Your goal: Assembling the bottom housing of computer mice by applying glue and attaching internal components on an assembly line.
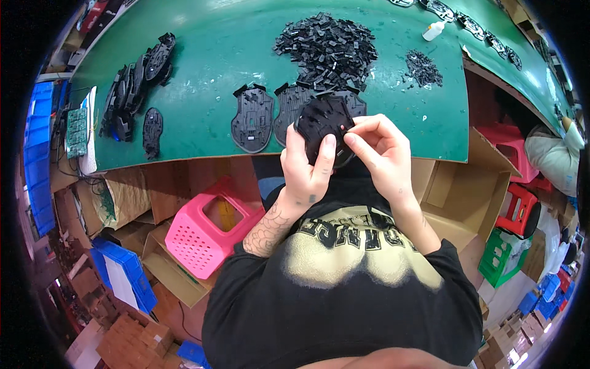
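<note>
My left hand (307, 166) grips a black moulded plastic shell (319, 120) over the table's front edge, its thumb across the near face. At the shell's right side, the thumb and forefinger of my right hand (384, 150) are pinched together. Whatever lies between those fingertips is too small to make out; a tiny reddish spot shows beside them. Just beyond my hands, similar black shells lie in a row, among them one at the left end (252, 120) and another (287, 101) partly hidden by the held shell.
A large heap of small black plastic parts (329, 49) covers the table's (209, 67) far middle, with a smaller pile (423, 67) and a white bottle (433, 31) to its right. Stacked black shells (126, 92) stand left. A pink stool (206, 234) and cardboard box (461, 190) flank me.
</note>
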The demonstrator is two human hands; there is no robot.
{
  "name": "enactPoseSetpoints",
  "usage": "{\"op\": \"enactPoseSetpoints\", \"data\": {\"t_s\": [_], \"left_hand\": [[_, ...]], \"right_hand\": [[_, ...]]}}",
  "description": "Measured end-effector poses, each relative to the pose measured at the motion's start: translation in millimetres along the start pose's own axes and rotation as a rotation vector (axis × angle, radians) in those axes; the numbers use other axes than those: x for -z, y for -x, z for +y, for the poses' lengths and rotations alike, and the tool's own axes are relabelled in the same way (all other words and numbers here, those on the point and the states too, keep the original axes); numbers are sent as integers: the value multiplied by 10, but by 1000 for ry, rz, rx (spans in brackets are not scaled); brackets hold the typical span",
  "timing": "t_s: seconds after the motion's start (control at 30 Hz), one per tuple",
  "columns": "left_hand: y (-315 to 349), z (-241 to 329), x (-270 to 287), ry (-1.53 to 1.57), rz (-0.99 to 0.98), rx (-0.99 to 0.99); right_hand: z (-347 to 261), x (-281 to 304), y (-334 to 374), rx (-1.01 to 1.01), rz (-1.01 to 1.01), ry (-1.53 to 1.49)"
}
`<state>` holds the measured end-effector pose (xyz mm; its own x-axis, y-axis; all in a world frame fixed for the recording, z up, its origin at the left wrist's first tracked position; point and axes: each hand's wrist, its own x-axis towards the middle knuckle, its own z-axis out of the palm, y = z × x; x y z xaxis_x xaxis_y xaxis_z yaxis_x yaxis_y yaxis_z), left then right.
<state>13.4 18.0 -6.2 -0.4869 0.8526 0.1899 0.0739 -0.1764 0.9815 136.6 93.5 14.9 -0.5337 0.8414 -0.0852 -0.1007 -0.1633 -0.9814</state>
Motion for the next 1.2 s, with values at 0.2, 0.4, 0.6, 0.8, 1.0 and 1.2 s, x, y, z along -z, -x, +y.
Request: {"op": "enactPoseSetpoints", "data": {"t_s": [0.2, 0.4, 0.6, 0.8, 1.0, 1.2], "left_hand": [[50, 25, 50, -151, 26, -73], [2, 166, 200, -279, -229, 13], [-338, 13, 1763, -708, 770, -251], [-270, -15, 2940, -1548, 844, 547], [-339, -139, 2882, -1430, 848, 493], [-325, -240, 2970, -1392, 860, 403]], "right_hand": [[-52, 0, -82, -173, -60, -136], [40, 329, -6, -142, -41, -65], [-143, 704, -50, -196, 181, 348], [-239, 724, -25, -286, 81, 571], [-270, 727, -94, -283, 59, 792], [-293, 790, -150, -209, 57, 1001]]}}
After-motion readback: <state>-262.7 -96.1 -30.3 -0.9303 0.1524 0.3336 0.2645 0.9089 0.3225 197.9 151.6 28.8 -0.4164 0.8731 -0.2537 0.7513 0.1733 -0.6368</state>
